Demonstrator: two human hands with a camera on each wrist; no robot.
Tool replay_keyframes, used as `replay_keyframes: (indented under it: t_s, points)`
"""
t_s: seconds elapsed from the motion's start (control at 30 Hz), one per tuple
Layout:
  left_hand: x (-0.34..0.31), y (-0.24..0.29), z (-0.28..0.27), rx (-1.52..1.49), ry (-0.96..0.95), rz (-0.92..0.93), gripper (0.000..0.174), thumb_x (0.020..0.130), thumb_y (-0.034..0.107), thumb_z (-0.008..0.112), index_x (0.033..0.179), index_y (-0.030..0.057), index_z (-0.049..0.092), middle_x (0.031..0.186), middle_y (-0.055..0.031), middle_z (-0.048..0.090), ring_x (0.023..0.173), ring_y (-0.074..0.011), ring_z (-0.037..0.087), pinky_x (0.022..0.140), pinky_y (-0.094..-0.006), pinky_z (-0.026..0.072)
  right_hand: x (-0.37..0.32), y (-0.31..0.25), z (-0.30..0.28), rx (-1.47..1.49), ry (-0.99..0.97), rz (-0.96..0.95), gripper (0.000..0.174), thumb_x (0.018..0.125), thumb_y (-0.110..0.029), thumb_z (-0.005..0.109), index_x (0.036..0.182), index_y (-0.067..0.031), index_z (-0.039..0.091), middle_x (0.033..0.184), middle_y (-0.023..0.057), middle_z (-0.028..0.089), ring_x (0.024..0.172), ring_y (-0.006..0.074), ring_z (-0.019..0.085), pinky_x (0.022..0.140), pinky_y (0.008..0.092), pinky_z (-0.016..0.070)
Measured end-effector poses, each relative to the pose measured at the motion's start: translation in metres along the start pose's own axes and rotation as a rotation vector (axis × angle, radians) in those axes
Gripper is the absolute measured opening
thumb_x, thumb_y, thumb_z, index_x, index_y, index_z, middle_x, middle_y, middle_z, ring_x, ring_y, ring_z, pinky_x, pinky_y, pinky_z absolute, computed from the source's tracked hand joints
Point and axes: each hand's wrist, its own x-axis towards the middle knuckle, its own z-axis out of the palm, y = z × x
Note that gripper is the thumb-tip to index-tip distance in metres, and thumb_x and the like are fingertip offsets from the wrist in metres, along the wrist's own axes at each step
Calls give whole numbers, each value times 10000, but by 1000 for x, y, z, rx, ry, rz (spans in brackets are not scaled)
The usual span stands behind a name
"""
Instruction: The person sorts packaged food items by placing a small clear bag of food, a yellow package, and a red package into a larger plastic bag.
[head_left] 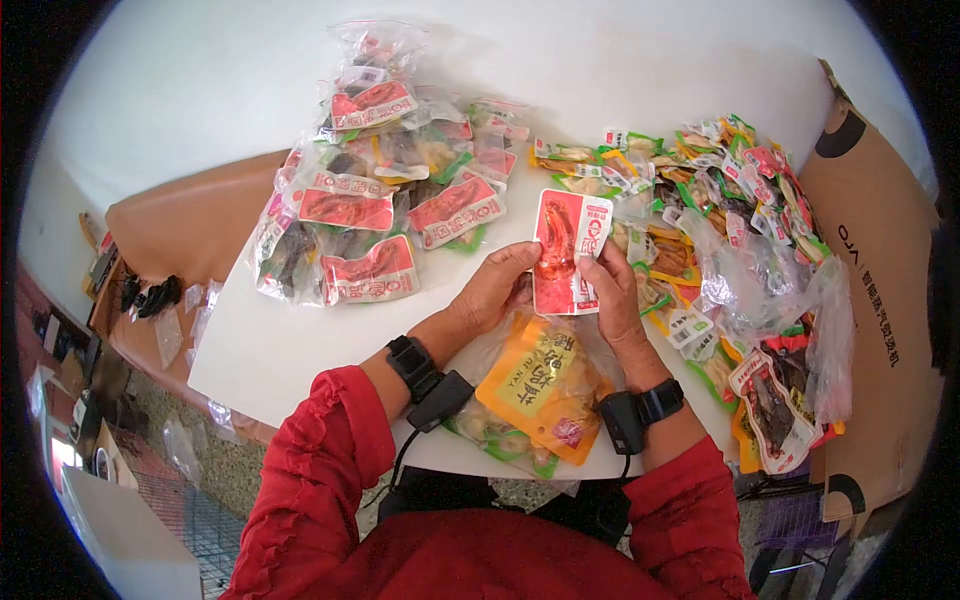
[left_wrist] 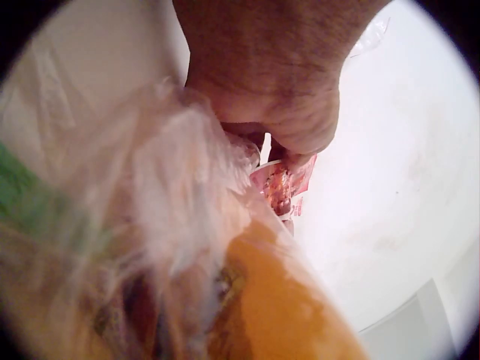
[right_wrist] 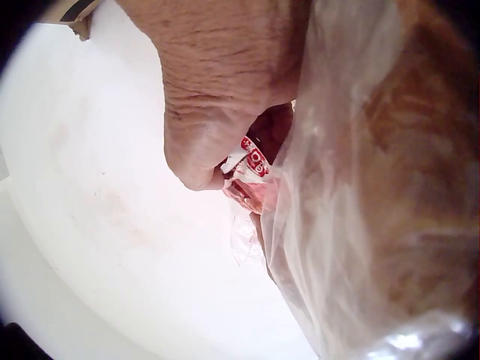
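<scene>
In the head view a red and white food packet (head_left: 560,250) is pinched between both hands, above the near half of the table. The left hand (head_left: 500,285) grips its left edge, and the right hand (head_left: 615,300) grips its lower right side. Just below the hands lies a clear bag (head_left: 490,435) of packets, with a yellow packet (head_left: 540,385) on top. Each wrist view shows one hand, left (left_wrist: 277,97) and right (right_wrist: 217,97), with fingers partly hidden and the clear bag close to the lens.
Filled clear bags with red and white packets (head_left: 345,210) are heaped at the back left of the white table (head_left: 235,340). Many loose packets (head_left: 740,180) and crumpled clear plastic (head_left: 745,275) cover the right side. A cardboard box (head_left: 870,300) stands along the right edge.
</scene>
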Motion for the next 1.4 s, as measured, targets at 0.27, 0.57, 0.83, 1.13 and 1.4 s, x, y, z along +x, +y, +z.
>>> replay_keyframes:
  t_s: [0.27, 0.57, 0.83, 1.13, 1.4]
  points:
    - [-1, 1, -3, -4, -56, -24, 164, 851, 215, 516, 908, 67, 556, 703, 29, 528, 495, -34, 403, 423, -165, 312, 4, 6, 0, 5, 188, -50, 336, 836, -223, 534, 1079, 3, 482, 889, 24, 553, 796, 71, 504, 722, 208, 412]
    - [-2, 5, 3, 15, -29, 21, 195, 848, 182, 502, 1010, 74, 512, 761, 35, 521, 477, -44, 388, 412, -169, 309, 3, 14, -6, -51, 152, -62, 216, 864, -209, 505, 927, -6, 544, 765, -27, 503, 689, 43, 416, 628, 182, 362]
    - [-2, 6, 4, 1, -11, -2, 245, 871, 302, 452, 964, 83, 515, 785, 11, 544, 504, -48, 401, 418, -177, 300, 1, 10, -3, -155, 164, -76, 222, 866, -211, 494, 928, -3, 539, 765, -19, 504, 691, 56, 429, 634, 192, 374]
    - [1, 2, -1, 34, -9, 11, 344, 862, 371, 440, 1014, 69, 506, 871, -14, 571, 583, -46, 455, 446, -178, 323, 1, 5, -1, -221, 128, -83, 217, 868, -227, 488, 837, -14, 519, 714, -24, 474, 655, 54, 406, 595, 195, 354]
    - [0, 4, 2, 20, -17, 5, 304, 878, 338, 422, 979, 65, 511, 801, -12, 558, 526, -48, 424, 424, -179, 308, 1, 0, 1, -219, 117, -83, 220, 866, -223, 488, 750, -36, 484, 666, -39, 432, 620, 47, 377, 562, 191, 327]
